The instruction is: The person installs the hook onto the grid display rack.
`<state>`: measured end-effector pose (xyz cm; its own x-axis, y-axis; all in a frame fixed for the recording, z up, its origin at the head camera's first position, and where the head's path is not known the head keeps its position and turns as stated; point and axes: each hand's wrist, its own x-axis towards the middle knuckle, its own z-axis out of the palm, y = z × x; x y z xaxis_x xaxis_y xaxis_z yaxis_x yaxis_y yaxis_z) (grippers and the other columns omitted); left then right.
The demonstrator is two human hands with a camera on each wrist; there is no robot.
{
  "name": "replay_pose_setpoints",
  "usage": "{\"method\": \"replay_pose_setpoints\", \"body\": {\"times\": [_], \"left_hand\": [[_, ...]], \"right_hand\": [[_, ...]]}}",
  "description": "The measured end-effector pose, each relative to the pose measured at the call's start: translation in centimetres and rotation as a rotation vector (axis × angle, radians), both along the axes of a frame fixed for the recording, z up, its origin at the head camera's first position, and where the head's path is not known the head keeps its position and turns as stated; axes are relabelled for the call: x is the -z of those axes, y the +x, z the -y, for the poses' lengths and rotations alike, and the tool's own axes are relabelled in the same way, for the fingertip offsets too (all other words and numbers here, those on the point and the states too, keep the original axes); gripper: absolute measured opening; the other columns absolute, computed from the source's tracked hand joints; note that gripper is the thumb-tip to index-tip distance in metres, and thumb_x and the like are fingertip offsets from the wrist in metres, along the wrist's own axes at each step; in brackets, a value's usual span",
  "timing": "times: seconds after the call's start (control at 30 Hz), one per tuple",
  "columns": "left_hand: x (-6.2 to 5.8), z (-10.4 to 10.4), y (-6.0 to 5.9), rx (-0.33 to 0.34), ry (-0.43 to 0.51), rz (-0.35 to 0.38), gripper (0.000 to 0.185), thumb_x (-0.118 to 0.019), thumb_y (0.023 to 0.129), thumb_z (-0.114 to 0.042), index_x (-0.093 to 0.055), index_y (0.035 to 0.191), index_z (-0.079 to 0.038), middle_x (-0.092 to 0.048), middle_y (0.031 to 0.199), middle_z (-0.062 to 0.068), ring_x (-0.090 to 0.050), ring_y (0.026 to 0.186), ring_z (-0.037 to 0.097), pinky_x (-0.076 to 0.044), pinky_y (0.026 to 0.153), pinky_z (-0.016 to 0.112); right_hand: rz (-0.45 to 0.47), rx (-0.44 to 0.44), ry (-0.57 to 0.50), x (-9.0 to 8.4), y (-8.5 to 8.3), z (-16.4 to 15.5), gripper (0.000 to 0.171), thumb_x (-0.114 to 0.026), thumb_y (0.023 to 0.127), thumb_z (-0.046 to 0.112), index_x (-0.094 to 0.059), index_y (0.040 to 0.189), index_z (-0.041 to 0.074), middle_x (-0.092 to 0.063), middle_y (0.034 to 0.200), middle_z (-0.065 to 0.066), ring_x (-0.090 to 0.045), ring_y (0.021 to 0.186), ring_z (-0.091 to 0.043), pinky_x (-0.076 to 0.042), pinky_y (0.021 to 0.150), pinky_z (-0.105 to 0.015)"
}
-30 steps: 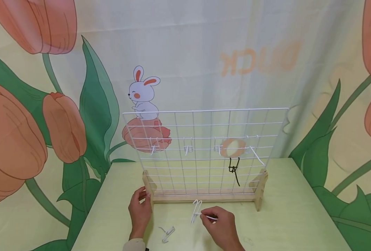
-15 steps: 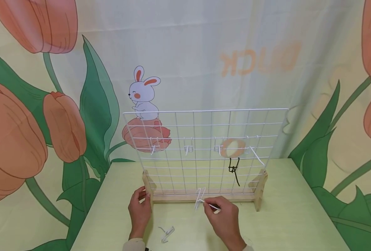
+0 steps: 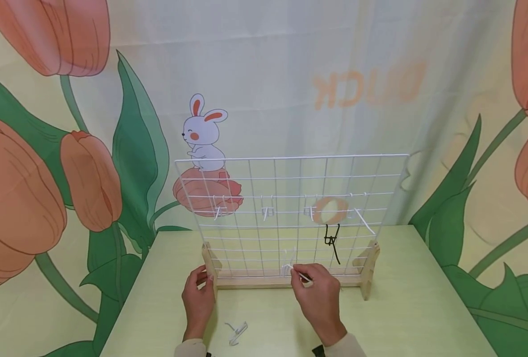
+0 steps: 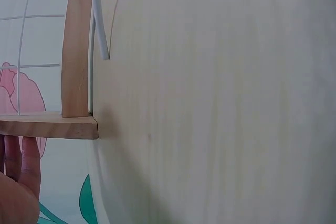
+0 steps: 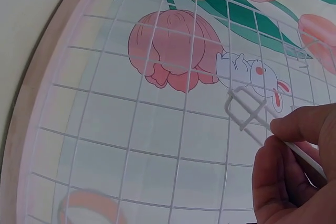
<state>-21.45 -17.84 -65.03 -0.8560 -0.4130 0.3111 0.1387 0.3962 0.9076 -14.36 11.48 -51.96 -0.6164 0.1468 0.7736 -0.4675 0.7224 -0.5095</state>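
My right hand (image 3: 317, 297) pinches the straight prong of a white wire hook (image 5: 247, 109) between thumb and fingertips. In the head view the hook's backing overlaps the lower middle of the white wire grid panel (image 3: 249, 183). The right wrist view shows its square frame close in front of the grid wires. My left hand (image 3: 198, 300) holds the left wooden foot (image 3: 210, 263) of the stand, its fingers against the outer side in the left wrist view. Another white hook (image 3: 237, 333) lies on the table, between the hands and nearer to me.
Several white hooks hang in a row across the grid, one of them (image 3: 266, 212) left of centre. Below the row, at right, hangs a black hook (image 3: 331, 240). A wooden base bar (image 3: 250, 282) joins the feet; a printed curtain (image 3: 273, 99) hangs behind the table.
My right hand has carried the white hook upward and slightly right, from in front of the base bar to over the lower grid wires. The left hand has kept its place at the foot.
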Motion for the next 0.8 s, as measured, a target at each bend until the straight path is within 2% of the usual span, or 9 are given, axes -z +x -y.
{"method": "replay_pose_setpoints", "body": {"times": [0.13, 0.3, 0.6, 0.8], "left_hand": [[0.0, 0.0, -0.1, -0.006, -0.003, -0.003, 0.034, -0.073, 0.097, 0.000, -0.069, 0.129, -0.010, -0.073, 0.111, 0.011, -0.071, 0.105, 0.027, -0.058, 0.079, 0.013], [0.0, 0.1, -0.1, -0.002, -0.010, 0.003, 0.034, -0.073, 0.097, -0.001, -0.069, 0.130, -0.010, -0.073, 0.112, 0.011, -0.072, 0.106, 0.028, -0.057, 0.079, 0.013], [-0.2, 0.1, 0.0, 0.002, 0.002, 0.008, 0.033, -0.072, 0.098, -0.002, -0.069, 0.130, -0.010, -0.073, 0.113, 0.012, -0.072, 0.106, 0.028, -0.056, 0.079, 0.012], [-0.2, 0.0, 0.1, 0.001, -0.001, 0.009, 0.033, -0.072, 0.098, -0.001, -0.069, 0.129, -0.010, -0.073, 0.112, 0.012, -0.072, 0.105, 0.028, -0.057, 0.079, 0.014]], "right_hand": [[0.006, 0.003, -0.032, -0.6, -0.3, 0.1, 0.014, -0.089, 0.080, 0.001, -0.083, 0.090, 0.009, -0.078, 0.085, -0.001, -0.074, 0.069, -0.006, -0.060, 0.061, -0.021], [-0.035, 0.002, -0.073, -1.1, -0.7, 0.3, 0.013, -0.088, 0.080, 0.001, -0.083, 0.091, 0.006, -0.079, 0.086, -0.002, -0.075, 0.069, -0.009, -0.060, 0.063, -0.020], [-0.078, -0.041, -0.229, -1.2, -1.4, 0.7, 0.014, -0.085, 0.082, -0.003, -0.083, 0.095, 0.003, -0.080, 0.088, -0.009, -0.078, 0.069, -0.022, -0.058, 0.068, -0.013], [-0.145, -0.031, -0.223, -1.3, -2.0, 0.8, 0.015, -0.086, 0.081, -0.005, -0.083, 0.094, 0.002, -0.080, 0.088, -0.010, -0.078, 0.071, -0.024, -0.060, 0.071, -0.015]]}}
